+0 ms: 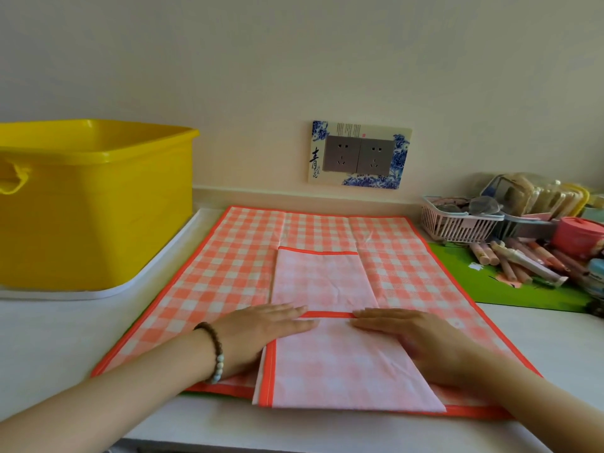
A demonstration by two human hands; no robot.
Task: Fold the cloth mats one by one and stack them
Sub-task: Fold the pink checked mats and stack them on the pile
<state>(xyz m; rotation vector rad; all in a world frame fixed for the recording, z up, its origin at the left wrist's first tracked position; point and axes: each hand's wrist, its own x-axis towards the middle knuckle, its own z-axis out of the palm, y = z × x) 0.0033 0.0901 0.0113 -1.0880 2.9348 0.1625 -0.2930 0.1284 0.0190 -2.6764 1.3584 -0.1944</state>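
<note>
Hands: left hand (271,328) and right hand (408,335) both lie flat with straight fingers. They press the folded mat (327,282) on either side of the orange hem where its near flap ends. Neither grips anything.

Position: folded mat lies as a narrow strip, pale side up, at the middle of the desk's (65,338) near edge. It sits on top of a spread checked mat (212,289).

Risks (judgement):
- Crease looks soft, so the flap may spring open once the palms lift.
- A sliver of lower layer shows at the near left corner. Layers are not square, and a further fold would compound the skew.
- Palm pressure may drag the spread checked mat towards the near edge, so both could slide off.
- Pens (516,259) lie near the right edge, and a wide lift could catch them.
</note>
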